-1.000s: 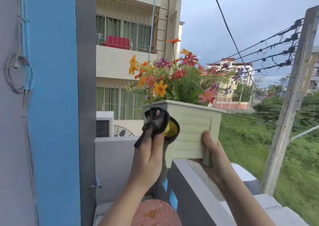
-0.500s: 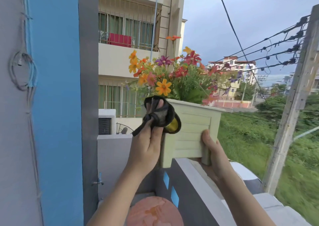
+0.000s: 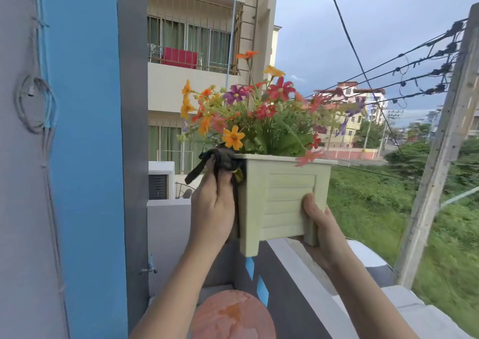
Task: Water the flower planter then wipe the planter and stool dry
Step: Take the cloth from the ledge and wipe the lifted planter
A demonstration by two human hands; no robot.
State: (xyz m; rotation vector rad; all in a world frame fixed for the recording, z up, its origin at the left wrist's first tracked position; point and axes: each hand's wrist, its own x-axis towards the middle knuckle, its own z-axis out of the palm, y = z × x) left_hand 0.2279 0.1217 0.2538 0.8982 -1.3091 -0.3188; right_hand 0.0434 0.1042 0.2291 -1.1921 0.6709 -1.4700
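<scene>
A pale green square planter (image 3: 282, 196) full of colourful flowers (image 3: 259, 113) is held up in the air above a balcony wall. My right hand (image 3: 320, 224) grips its lower right corner and leg, thumb on the front face. My left hand (image 3: 213, 204) holds a dark cloth with a yellow patch (image 3: 220, 158) and presses it against the planter's left side near the rim. A round reddish stool top (image 3: 233, 315) shows at the bottom centre, below my arms.
A grey balcony wall (image 3: 305, 281) runs under the planter. A blue and grey pillar (image 3: 88, 157) stands close on the left, with a tap (image 3: 149, 268) low on it. Beyond are a building, power lines, a concrete pole (image 3: 440, 157) and grass.
My left hand has slid the cloth from the planter's front left corner round to its left side, up at the rim. The planter has turned a little; my right hand keeps its grip.
</scene>
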